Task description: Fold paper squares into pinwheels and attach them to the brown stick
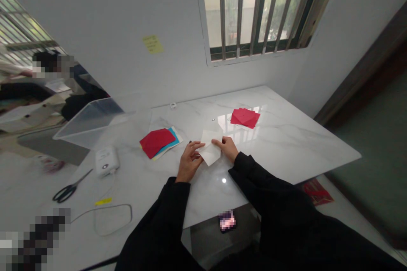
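A sheet of white paper (210, 154) with a fold across it lies between my two hands, over the marble-patterned table. My left hand (190, 159) grips its left edge between thumb and fingers. On the right side, my right hand (228, 147) has its thumb pressed on the paper near the crease, with the other fingers curled at the edge. Left of my hands rests a stack of coloured paper (158, 142), red on top with blue and cream below. Beyond my right hand lies a pile of red paper pieces (244, 117).
Scissors (68, 190), a white device with a cable (106, 161) and a yellow strip (103, 201) lie to the left. A clear plastic partition (95, 120) stands behind them. A small white roll (173, 105) sits by the wall. The table edge (337, 167) runs along the right.
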`<state>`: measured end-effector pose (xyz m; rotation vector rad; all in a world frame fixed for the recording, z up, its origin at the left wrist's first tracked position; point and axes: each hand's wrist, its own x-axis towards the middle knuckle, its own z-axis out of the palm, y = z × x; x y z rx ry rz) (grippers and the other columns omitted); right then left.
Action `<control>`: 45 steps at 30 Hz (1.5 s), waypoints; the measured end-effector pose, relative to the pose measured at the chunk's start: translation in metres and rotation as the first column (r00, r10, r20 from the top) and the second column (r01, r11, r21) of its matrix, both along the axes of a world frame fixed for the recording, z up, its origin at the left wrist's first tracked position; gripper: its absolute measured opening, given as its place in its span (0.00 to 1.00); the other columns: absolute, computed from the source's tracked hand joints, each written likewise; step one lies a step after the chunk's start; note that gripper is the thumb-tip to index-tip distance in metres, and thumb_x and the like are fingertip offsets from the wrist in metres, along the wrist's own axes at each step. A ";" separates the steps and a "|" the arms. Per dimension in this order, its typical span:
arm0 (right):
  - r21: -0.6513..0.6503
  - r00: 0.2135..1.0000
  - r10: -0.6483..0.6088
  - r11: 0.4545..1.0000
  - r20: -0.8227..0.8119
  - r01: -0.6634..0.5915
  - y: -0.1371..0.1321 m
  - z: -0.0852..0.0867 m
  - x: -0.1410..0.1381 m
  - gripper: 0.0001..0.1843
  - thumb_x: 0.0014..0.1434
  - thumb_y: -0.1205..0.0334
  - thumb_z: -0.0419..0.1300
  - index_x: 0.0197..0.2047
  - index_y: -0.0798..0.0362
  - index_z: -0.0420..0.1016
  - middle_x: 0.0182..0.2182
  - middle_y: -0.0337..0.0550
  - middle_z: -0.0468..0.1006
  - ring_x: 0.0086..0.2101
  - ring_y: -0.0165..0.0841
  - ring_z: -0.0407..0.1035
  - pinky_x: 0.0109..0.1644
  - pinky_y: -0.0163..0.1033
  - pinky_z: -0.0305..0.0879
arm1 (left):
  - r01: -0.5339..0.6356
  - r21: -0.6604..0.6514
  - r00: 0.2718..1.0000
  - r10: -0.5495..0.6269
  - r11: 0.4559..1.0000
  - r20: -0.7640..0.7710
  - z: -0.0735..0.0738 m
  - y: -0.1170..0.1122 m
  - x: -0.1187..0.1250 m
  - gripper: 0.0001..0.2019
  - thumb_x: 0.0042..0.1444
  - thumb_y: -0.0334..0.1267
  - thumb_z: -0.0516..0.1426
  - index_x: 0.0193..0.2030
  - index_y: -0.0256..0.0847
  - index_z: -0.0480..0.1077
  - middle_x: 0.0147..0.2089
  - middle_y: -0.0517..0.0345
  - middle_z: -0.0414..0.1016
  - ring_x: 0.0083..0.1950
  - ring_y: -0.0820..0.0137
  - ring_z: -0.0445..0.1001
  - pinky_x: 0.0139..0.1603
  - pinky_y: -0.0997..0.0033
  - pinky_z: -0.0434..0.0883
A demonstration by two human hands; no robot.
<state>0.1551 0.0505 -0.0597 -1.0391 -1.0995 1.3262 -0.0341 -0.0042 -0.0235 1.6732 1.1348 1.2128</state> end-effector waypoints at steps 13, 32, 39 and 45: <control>0.123 0.980 0.122 0.982 0.156 -0.142 -0.005 -0.002 -0.002 0.23 0.52 0.46 0.67 0.38 0.60 0.82 0.35 0.50 0.83 0.33 0.37 0.75 0.37 0.39 0.70 | -0.123 -0.016 0.992 0.122 0.992 -0.014 0.001 0.001 0.003 0.14 0.51 0.49 0.66 0.35 0.40 0.75 0.45 0.52 0.75 0.41 0.67 0.76 0.44 0.70 0.74; 0.170 0.937 0.161 0.960 0.310 -0.221 -0.009 0.001 -0.003 0.24 0.57 0.44 0.64 0.39 0.60 0.83 0.31 0.47 0.81 0.31 0.33 0.70 0.34 0.35 0.65 | -0.034 -0.215 0.983 0.071 0.976 0.168 0.001 0.004 0.003 0.48 0.49 0.48 0.69 0.72 0.39 0.51 0.52 0.42 0.80 0.50 0.54 0.81 0.50 0.57 0.78; 0.182 0.931 0.121 0.964 0.345 -0.193 -0.007 -0.007 -0.003 0.22 0.59 0.46 0.62 0.38 0.59 0.82 0.29 0.45 0.80 0.30 0.32 0.69 0.34 0.35 0.65 | -0.056 -0.221 0.985 0.090 0.974 0.149 -0.006 0.008 0.000 0.38 0.48 0.49 0.69 0.62 0.35 0.64 0.53 0.40 0.80 0.50 0.53 0.81 0.51 0.56 0.77; 0.195 0.919 0.123 0.958 0.374 -0.208 -0.009 -0.002 -0.002 0.22 0.60 0.46 0.62 0.36 0.59 0.82 0.29 0.45 0.79 0.29 0.31 0.69 0.33 0.35 0.64 | -0.059 -0.238 0.989 0.089 0.969 0.119 -0.006 0.009 -0.001 0.31 0.48 0.51 0.69 0.54 0.33 0.73 0.52 0.41 0.80 0.51 0.52 0.80 0.52 0.55 0.76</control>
